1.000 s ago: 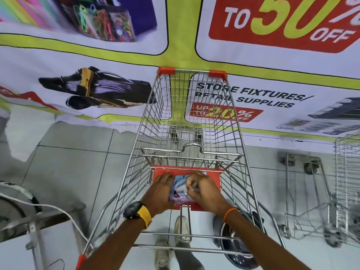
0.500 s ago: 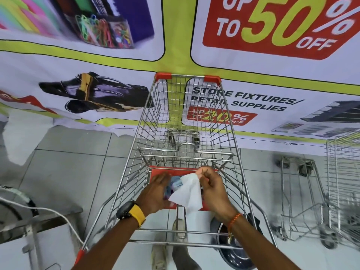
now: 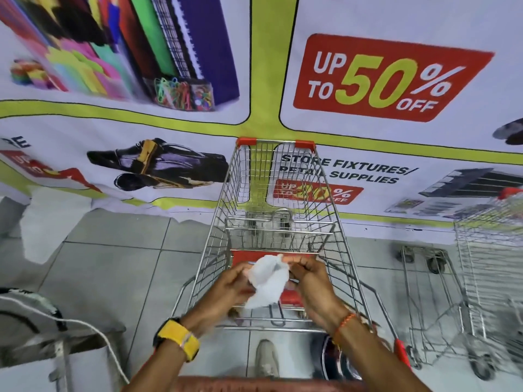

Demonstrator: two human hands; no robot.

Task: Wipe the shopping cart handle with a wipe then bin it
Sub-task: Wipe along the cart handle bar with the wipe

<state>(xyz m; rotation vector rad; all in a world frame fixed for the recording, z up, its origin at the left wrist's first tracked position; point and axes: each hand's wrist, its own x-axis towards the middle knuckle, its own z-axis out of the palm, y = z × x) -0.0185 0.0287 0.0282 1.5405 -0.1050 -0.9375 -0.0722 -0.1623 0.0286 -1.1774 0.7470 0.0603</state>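
Observation:
A white wipe [image 3: 268,282] hangs crumpled between my two hands, above the red seat flap [image 3: 290,297] of the wire shopping cart [image 3: 283,193]. My left hand [image 3: 229,287] pinches the wipe's left edge and my right hand [image 3: 311,281] grips its upper right corner. The cart's reddish handle [image 3: 254,383] shows as a blurred bar along the bottom edge, below both forearms, with a red end cap [image 3: 402,352] at the right. The wipe packet seen earlier is not visible.
A second wire cart [image 3: 486,278] stands close on the right. A printed sale banner [image 3: 390,80] covers the wall just beyond the cart's front. A dark round container [image 3: 336,360] sits on the floor under my right forearm. A metal stand with a white cable [image 3: 56,329] is at left.
The wipe has come out of the packet and is now held up between both hands. The view has tilted upward and the cart handle has slipped to the bottom edge.

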